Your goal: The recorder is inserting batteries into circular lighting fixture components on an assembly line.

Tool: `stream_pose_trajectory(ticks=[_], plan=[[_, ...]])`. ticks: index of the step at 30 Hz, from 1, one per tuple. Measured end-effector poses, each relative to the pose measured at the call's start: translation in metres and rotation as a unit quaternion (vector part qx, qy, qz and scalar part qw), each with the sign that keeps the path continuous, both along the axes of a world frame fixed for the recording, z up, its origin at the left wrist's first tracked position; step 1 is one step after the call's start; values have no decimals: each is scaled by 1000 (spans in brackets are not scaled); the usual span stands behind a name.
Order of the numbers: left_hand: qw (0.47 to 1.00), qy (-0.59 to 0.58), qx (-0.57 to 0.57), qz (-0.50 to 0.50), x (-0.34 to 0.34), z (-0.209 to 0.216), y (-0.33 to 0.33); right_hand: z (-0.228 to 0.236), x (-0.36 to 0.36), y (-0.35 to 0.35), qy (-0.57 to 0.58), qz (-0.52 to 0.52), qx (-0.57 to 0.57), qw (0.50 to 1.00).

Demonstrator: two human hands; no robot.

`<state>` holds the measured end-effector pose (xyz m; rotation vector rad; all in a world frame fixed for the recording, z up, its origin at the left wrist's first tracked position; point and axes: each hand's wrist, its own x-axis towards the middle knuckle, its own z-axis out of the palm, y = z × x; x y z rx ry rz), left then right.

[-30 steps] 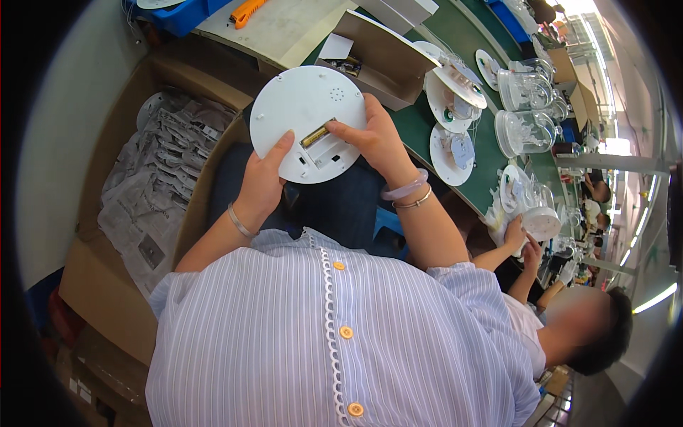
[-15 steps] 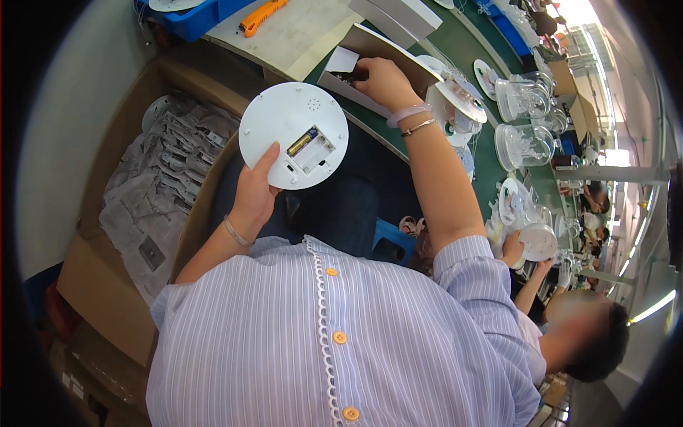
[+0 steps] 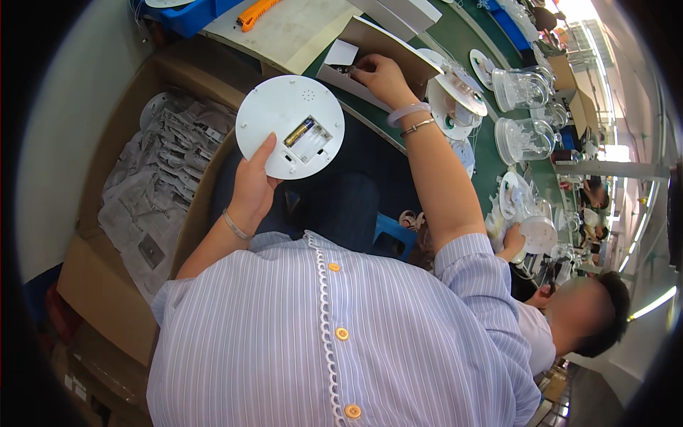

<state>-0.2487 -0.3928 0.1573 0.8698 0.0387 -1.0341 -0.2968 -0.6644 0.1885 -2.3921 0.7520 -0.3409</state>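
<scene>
My left hand (image 3: pixel 257 174) grips a round white plastic base (image 3: pixel 274 107) by its lower left edge, thumb on the face. Its underside faces me, showing an uncovered battery compartment (image 3: pixel 318 142) with one battery (image 3: pixel 299 133) in it. Small holes and pegs dot the base. My right hand (image 3: pixel 384 80) reaches into a white cardboard box (image 3: pixel 359 39), its fingers curled down among small dark items (image 3: pixel 344 69). What its fingertips pinch, if anything, is hidden.
An orange utility knife (image 3: pixel 256 13) lies on the pale table at the back. Clear domes (image 3: pixel 523 139) and white discs stand on the green bench to the right. A carton (image 3: pixel 92 285) of wrapped pieces is at left. A co-worker (image 3: pixel 583 313) sits at right.
The white base has shifted slightly up and left with my left hand. My right hand stays in the box, its fingers slightly moved. The co-worker's hand and head have moved.
</scene>
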Motion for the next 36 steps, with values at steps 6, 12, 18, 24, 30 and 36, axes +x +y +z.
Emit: stream_pose_trajectory(ticks=[6, 12, 18, 24, 30, 36], plan=[[1000, -4, -4, 5, 2, 3, -2, 25, -26, 24, -179, -44, 9, 983], [1000, -2, -23, 2, 0, 5, -7, 37, -48, 61, -337, -21, 329, 882], [1000, -2, -20, -8, -5, 7, -10, 40, -65, 82, -315, -39, 456, 832], [999, -30, -31, 29, -11, 9, -15, 34, -71, 117, -165, -11, 207, 964], [997, -52, -40, 32, -27, 13, -20, 33, -67, 134, -117, -12, 45, 992], [993, -107, -51, -2, -43, 12, -19, 29, -53, 141, -96, -43, -56, 993]])
